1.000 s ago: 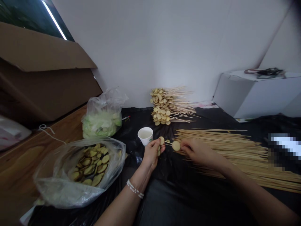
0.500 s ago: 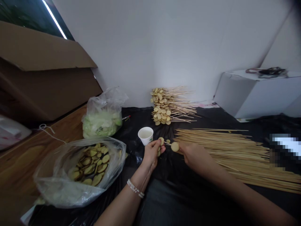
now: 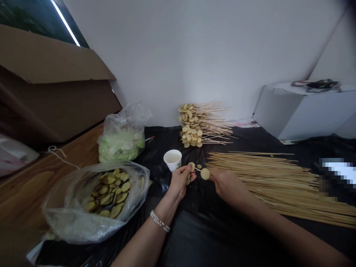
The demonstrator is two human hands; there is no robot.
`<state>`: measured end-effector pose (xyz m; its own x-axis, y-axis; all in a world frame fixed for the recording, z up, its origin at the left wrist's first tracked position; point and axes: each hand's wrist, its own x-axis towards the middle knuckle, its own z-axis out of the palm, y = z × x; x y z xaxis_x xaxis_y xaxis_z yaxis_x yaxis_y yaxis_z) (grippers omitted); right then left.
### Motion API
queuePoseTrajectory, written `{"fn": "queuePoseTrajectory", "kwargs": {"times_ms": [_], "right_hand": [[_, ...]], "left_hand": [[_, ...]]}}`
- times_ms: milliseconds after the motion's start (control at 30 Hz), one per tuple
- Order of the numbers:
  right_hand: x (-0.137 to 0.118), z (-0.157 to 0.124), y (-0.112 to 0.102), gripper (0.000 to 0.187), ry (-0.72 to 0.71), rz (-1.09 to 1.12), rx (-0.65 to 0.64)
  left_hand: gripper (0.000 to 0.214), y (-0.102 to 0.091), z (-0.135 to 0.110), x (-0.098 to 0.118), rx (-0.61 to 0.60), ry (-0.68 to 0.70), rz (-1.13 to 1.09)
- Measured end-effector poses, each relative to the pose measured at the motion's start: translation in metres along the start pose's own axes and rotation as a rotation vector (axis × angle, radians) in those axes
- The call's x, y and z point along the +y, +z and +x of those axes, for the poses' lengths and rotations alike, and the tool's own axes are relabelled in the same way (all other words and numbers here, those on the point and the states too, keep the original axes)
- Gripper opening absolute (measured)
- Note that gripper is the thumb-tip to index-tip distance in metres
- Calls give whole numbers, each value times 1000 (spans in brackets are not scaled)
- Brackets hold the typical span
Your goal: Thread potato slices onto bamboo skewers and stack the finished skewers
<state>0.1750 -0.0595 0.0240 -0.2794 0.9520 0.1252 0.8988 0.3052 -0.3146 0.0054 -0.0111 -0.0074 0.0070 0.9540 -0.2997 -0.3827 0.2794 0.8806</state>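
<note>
My left hand (image 3: pixel 180 181) is closed on a few round potato slices (image 3: pixel 191 166), holding them up near a white paper cup (image 3: pixel 172 160). My right hand (image 3: pixel 226 184) pinches a thin bamboo skewer with one potato slice (image 3: pixel 205 173) threaded on it. The skewer's point faces the slices in my left hand, a short gap apart. Both hands hover over a black plastic sheet (image 3: pixel 200 230).
A clear bag of sliced potato (image 3: pixel 100 198) lies at the left, with a bag of green vegetable (image 3: pixel 121 142) behind it. Finished skewers (image 3: pixel 198 126) are stacked by the wall. Loose bamboo skewers (image 3: pixel 278 181) spread to the right. A cardboard box (image 3: pixel 52 89) and a white box (image 3: pixel 300 109) flank the area.
My right hand has moved the skewer with its slice slightly left, closer to the slices in my left hand. The left hand has barely moved.
</note>
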Motion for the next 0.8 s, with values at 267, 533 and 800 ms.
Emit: {"fn": "queuePoseTrajectory", "kwargs": {"times_ms": [267, 533, 800], "right_hand": [[2, 3, 8, 22, -10, 42, 32], [6, 8, 14, 22, -36, 127, 99], [5, 7, 13, 24, -64, 146, 108]], "left_hand": [[35, 4, -7, -3, -80, -4, 54], [41, 8, -11, 1, -120, -37, 13], [30, 8, -11, 8, -118, -130, -83]]}}
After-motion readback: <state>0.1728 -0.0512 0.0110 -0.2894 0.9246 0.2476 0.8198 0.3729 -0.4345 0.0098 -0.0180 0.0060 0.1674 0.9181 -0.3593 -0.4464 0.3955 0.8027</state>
